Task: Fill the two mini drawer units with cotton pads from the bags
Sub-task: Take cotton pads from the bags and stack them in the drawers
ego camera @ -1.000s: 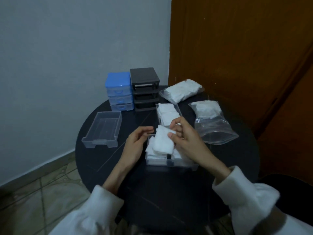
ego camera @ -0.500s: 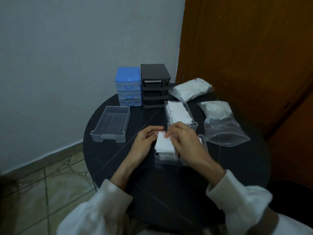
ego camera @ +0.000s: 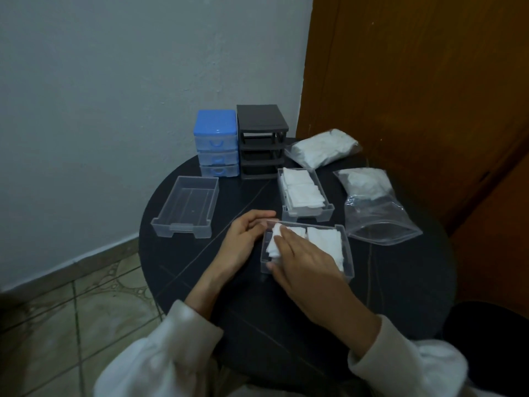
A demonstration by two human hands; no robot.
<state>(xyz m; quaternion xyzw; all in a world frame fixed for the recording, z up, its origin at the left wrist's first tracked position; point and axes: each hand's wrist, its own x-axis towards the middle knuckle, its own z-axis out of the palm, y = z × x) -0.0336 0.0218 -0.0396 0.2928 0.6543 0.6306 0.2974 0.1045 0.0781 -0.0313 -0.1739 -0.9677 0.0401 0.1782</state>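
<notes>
Standing on tile floor [ego camera: 86,305], black round table [ego camera: 400,282]

Round black table [ego camera: 400,282] against pale wall and brown wooden door [ego camera: 415,81]. At far edge: blue drawer unit [ego camera: 216,143], three drawers in place; just beside it, black drawer unit [ego camera: 262,140], slots empty. Left of centre: clear empty drawer [ego camera: 186,206]. Right of centre: clear drawer filled with cotton pads [ego camera: 303,193]. Nearest: third clear drawer [ego camera: 347,253], partly filled with pads. Right hand [ego camera: 303,260] laid flat over its left pad stack, fingers straight, pressing. Left hand [ego camera: 243,239] resting at drawer's left wall, fingers loosely curled. Full bag of pads [ego camera: 322,147] at back right; half-empty open bag [ego camera: 372,204] nearer.
</notes>
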